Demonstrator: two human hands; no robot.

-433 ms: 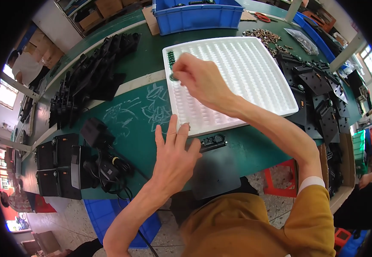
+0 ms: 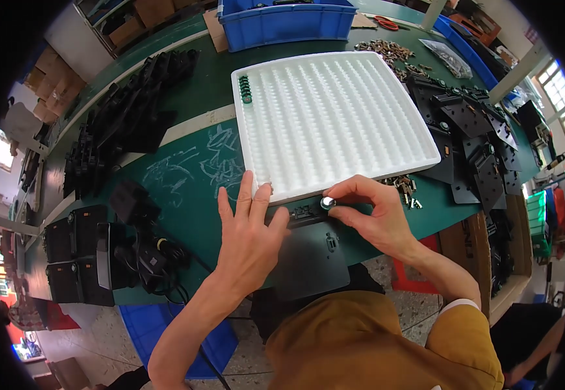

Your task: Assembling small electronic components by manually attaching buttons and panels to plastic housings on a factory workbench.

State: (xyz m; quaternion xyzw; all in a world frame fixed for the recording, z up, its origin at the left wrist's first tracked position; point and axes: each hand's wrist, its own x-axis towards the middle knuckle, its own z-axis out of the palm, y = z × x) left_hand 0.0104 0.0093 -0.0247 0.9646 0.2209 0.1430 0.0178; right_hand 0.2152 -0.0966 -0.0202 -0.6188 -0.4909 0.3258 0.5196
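My right hand [image 2: 380,213] pinches a small round silver-topped piece [image 2: 328,203] between thumb and forefinger, at the right end of a black fitting. That fitting lies along the far edge of a flat black plate [image 2: 311,263] at the table's front edge. My left hand [image 2: 246,240] is open with fingers spread. Its fingertips are at the near left corner of a white moulded foam tray [image 2: 334,123], and its thumb is beside the black fitting. Several small green round pieces [image 2: 244,90] stand in a line at the tray's far left corner.
Black plates with fittings [image 2: 467,130] are heaped on the right, and small metal parts [image 2: 393,55] lie behind the tray. A blue bin [image 2: 289,27] stands at the back. On the left are black assemblies [image 2: 133,110] and a cable bundle [image 2: 155,257].
My right hand has come from the tray's far left down to the black fitting, where it now pinches the silver-topped piece. My left hand stays by the tray corner. The view has shifted slightly.
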